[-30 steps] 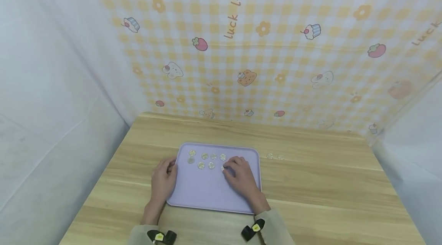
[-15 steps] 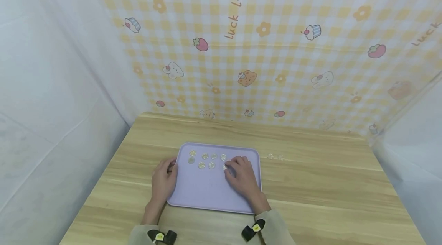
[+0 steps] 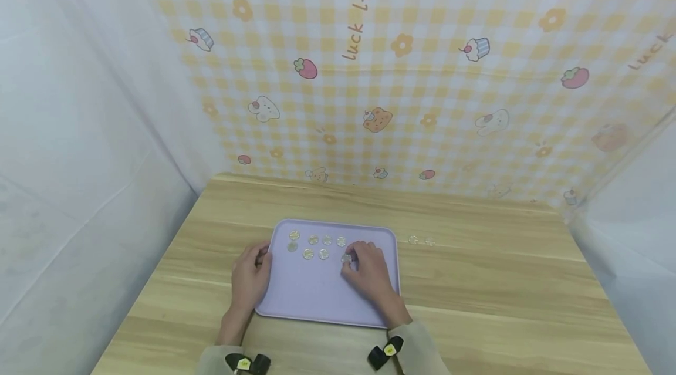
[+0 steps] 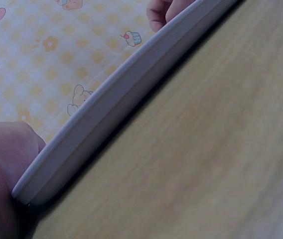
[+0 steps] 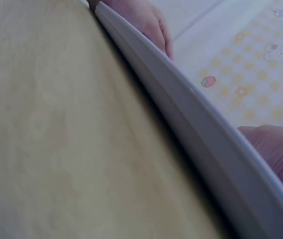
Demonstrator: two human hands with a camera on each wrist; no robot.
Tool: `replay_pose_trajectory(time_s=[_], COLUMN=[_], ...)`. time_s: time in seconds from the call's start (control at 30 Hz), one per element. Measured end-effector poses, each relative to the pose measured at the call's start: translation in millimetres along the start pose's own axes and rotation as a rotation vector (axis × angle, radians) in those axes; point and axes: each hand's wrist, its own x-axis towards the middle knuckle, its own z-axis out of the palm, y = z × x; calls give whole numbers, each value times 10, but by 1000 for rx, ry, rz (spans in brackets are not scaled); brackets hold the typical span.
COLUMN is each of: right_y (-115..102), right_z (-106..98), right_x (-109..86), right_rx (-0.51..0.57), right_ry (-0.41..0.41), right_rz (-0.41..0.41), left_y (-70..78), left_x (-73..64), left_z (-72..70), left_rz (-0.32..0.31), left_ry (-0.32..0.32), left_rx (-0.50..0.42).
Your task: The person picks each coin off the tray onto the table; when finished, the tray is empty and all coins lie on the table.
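Note:
A lilac tray point(image 3: 317, 299) lies on the table with several small, shiny coins on its far half. Two loose rows are visible, one coin point(image 3: 294, 235) being at the far left corner. My right hand point(image 3: 371, 272) is over the tray's right half, with a coin point(image 3: 345, 258) between thumb and index finger. At the left rim, my left hand point(image 3: 250, 276) grips the tray's edge. The left wrist view catches part of the left hand point(image 4: 7, 159) beside the tray's near side. In the right wrist view, the right hand point(image 5: 278, 152) is mostly behind the rim.
Two pale coins, one clear-looking coin point(image 3: 413, 240) and a fainter coin point(image 3: 430, 241), lie on the wooden table point(image 3: 491, 293) right of the tray. A yellow checked cloth point(image 3: 443, 93) hangs behind the table, with white sheets point(image 3: 79, 158) at the sides.
The coin at my right fingertips has shifted slightly right and shows more of its face. My left hand and the tray stay where they were.

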Motion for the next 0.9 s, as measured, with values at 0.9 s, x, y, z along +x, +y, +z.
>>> replay_pose_trajectory(time_s=[0.9], right_y=[18], right_z=[-9], right_x=[-28], right_rx=[-10], right_ry=[-8], right_rz=[-71], left_y=[-11], left_x=[6], left_z=[5], left_rz=[9], left_ry=[-5], left_rx=[5])
